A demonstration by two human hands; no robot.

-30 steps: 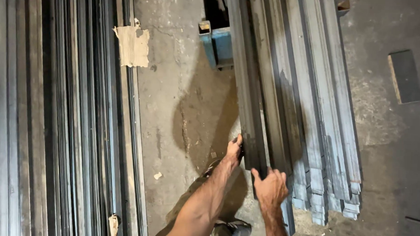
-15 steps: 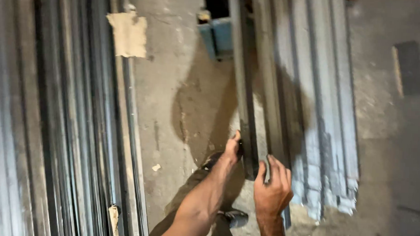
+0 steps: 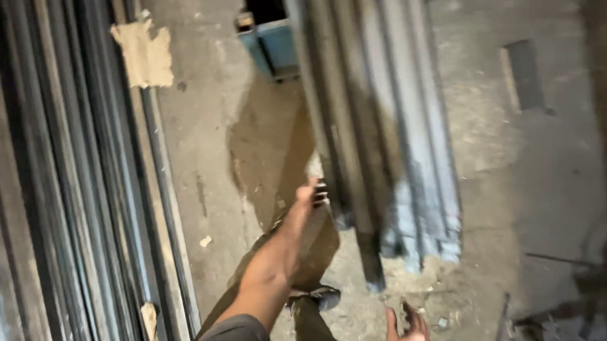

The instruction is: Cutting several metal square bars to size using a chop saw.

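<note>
Two hands: left hand (image 3: 311, 193) fingers curled against the centre-frame stack of long grey steel angle bars (image 3: 385, 146), count blurred; right hand (image 3: 409, 332) spread, empty, bottom centre.

long grey metal bars (image 3: 384, 160), stacked lengthwise

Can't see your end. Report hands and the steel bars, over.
Left hand fingers on the bar stack's left edge. Right hand open, off the bars, low. Shoe beneath the bar ends.

A metal workshop: long steel profiles (image 3: 392, 126) stacked on concrete floor (image 3: 519, 171).
</note>
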